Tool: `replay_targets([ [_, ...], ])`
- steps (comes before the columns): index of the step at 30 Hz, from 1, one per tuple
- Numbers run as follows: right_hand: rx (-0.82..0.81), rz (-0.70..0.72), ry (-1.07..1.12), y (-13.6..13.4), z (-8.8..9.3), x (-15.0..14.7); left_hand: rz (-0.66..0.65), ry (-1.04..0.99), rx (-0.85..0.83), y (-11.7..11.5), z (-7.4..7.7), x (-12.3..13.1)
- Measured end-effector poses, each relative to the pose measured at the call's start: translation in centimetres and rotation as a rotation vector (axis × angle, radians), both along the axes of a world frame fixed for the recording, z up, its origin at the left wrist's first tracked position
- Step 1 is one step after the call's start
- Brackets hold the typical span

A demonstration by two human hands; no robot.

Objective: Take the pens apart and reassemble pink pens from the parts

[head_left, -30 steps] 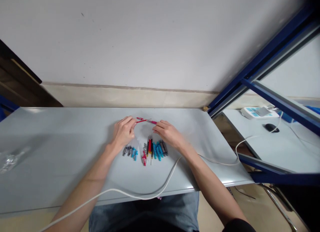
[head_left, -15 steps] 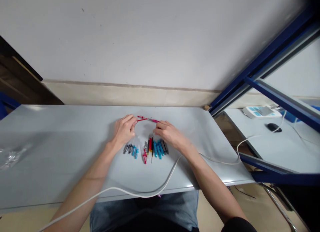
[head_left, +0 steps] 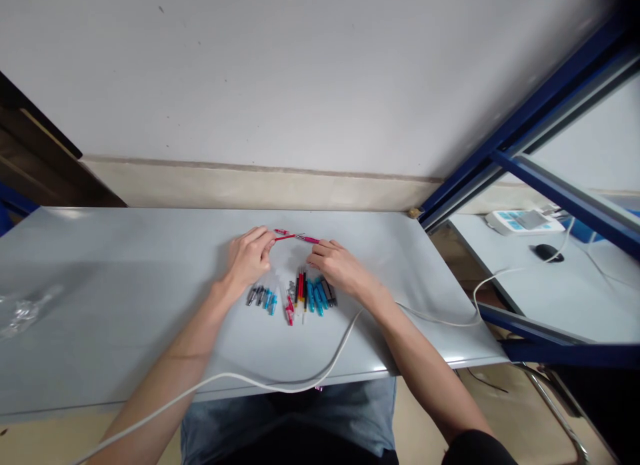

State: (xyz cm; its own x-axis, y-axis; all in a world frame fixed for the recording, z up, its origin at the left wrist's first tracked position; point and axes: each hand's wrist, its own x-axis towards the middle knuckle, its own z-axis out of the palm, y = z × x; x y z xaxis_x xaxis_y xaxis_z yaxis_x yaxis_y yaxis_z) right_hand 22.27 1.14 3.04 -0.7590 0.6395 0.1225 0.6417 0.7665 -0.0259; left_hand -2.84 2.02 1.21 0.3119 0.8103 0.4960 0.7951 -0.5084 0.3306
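My left hand (head_left: 249,255) is closed in a pinch on a red pen refill (head_left: 285,237), which points to the right. Facing it, my right hand (head_left: 334,263) pinches a pink pen barrel (head_left: 308,239) with its metallic tip toward the refill. The two ends are close together; whether they touch I cannot tell. Behind them lies a small red pen part (head_left: 281,231). On the table nearer me are black and blue pen caps (head_left: 263,297), red pen parts (head_left: 289,310), red and black refills (head_left: 301,286), blue barrels (head_left: 316,295) and dark grey barrels (head_left: 329,292).
A white cable (head_left: 280,387) runs across the table's front and off to the right. Clear plastic bags (head_left: 25,311) lie at far left. Past a blue metal frame (head_left: 460,175), a white device (head_left: 523,222) and a black mouse (head_left: 549,253) stand on another table.
The view has shifted very slightly. Both hands keep their grip on the refill and the pink barrel, with hardly any movement between them.
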Motion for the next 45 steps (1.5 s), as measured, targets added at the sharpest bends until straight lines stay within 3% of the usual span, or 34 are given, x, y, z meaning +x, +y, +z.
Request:
replay_targets([
  [5, -0.019, -0.202, 0.005, 0.4, -0.1, 0.4, -0.008, -0.013, -0.001, 0.0, -0.1, 0.0],
  [9, -0.181, -0.440, -0.034, 0.7, -0.1, 1.0, -0.005, -0.005, -0.003, -0.1, 0.0, 0.0],
  [12, -0.226, -0.492, -0.090, 0.7, -0.4, 1.0, 0.001, 0.006, -0.004, -0.1, 0.0, 0.0],
  [18, -0.158, -0.419, -0.135, 0.3, -0.7, 0.9, -0.005, 0.006, -0.008, 0.1, 0.0, -0.1],
  [25, -0.141, -0.459, 0.160, -0.3, 0.0, -0.6, -0.001, 0.014, -0.014, 0.2, -0.3, 0.0],
  [40, -0.248, -0.073, 0.354, -1.6, -1.2, -3.3, -0.009, 0.018, -0.022, -0.1, 0.1, 0.3],
  [45, -0.388, -0.001, 0.503, -2.0, -1.6, -4.2, -0.009, 0.009, -0.019, 0.0, 0.1, 0.3],
])
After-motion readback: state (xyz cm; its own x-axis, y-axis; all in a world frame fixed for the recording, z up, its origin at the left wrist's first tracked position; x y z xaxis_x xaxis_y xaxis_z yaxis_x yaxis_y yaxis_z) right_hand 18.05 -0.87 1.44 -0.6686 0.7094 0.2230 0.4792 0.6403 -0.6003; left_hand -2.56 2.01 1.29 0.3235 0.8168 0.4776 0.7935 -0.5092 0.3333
